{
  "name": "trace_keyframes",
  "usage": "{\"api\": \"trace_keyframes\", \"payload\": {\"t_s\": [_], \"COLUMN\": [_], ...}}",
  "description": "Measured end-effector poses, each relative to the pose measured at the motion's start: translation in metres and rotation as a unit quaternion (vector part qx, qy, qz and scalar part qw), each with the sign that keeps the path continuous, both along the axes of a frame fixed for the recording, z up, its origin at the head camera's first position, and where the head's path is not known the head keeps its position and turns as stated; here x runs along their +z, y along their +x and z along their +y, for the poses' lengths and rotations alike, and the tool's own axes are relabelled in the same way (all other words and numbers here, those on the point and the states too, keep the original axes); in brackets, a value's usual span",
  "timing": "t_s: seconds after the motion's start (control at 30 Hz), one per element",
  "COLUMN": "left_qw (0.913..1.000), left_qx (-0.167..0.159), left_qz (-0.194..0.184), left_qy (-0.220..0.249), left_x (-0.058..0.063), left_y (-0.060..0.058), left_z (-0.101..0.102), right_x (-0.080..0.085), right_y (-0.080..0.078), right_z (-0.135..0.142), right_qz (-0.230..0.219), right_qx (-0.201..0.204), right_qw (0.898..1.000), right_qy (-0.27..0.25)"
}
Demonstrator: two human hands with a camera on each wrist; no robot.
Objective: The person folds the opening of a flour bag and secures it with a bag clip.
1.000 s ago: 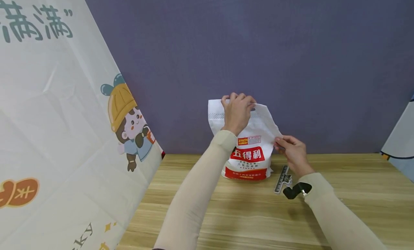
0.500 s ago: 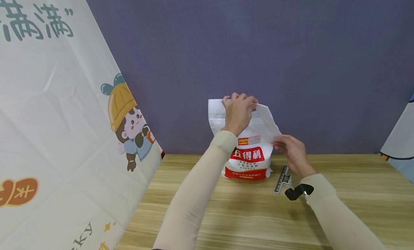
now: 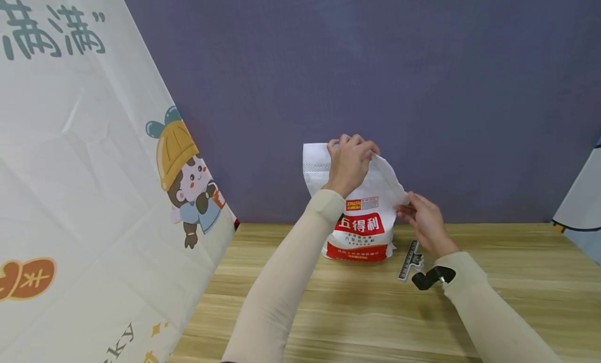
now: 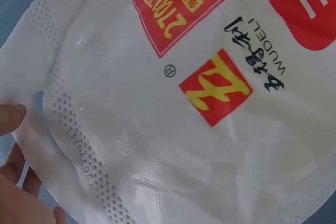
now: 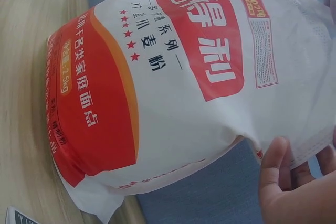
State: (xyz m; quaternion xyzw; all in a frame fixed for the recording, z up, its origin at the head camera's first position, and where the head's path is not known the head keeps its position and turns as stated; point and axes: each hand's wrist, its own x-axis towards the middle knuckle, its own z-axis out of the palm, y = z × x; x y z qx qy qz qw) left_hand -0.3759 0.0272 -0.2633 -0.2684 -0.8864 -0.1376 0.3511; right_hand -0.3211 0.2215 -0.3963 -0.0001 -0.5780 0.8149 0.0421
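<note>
A white flour bag point(image 3: 361, 238) with red labels stands upright on the wooden table, near the dark backdrop. My left hand point(image 3: 349, 164) grips its top edge by the handle slot; the left wrist view shows the thumb in front of the plastic and fingers point(image 4: 16, 166) behind. Lower down, on the bag's right edge, my right hand point(image 3: 427, 219) pinches the plastic between thumb and fingers. In the right wrist view the thumb point(image 5: 275, 163) lies over that creased edge. The bag's upper right side slopes down between both hands.
On the table point(image 3: 357, 311), right of the bag, lies a flat clip point(image 3: 408, 261) with a black-and-white piano-key pattern. A black camera mount point(image 3: 432, 277) sticks out from my right wrist. A printed white sheet point(image 3: 94, 196) borders the left side.
My left hand has shifted slightly right along the bag's top. The top right corner has folded in, and my right thumb has regripped the side edge. The bag's base stays put.
</note>
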Motion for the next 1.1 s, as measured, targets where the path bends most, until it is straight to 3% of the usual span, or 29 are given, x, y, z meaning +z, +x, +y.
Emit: {"api": "trace_keyframes", "payload": {"t_s": [0.27, 0.43, 0.67, 1.1], "left_qw": [0.9999, 0.9997, 0.9996, 0.9997], "left_qx": [0.008, 0.009, 0.012, 0.017], "left_qz": [-0.001, 0.013, 0.017, 0.016], "left_qy": [0.01, 0.021, 0.021, -0.002], "left_x": [-0.003, -0.004, -0.005, -0.009], "left_y": [-0.001, -0.003, -0.005, -0.005], "left_z": [-0.004, -0.005, -0.008, -0.012], "right_x": [-0.002, -0.001, 0.001, 0.001], "right_y": [-0.004, -0.005, -0.01, -0.015], "right_z": [-0.004, -0.006, -0.01, -0.014], "right_qz": [0.014, 0.01, -0.018, -0.043], "right_qx": [-0.002, -0.019, -0.048, -0.081], "right_qw": [1.0, 0.997, 0.984, 0.977], "right_qy": [0.015, 0.076, 0.171, 0.193]}}
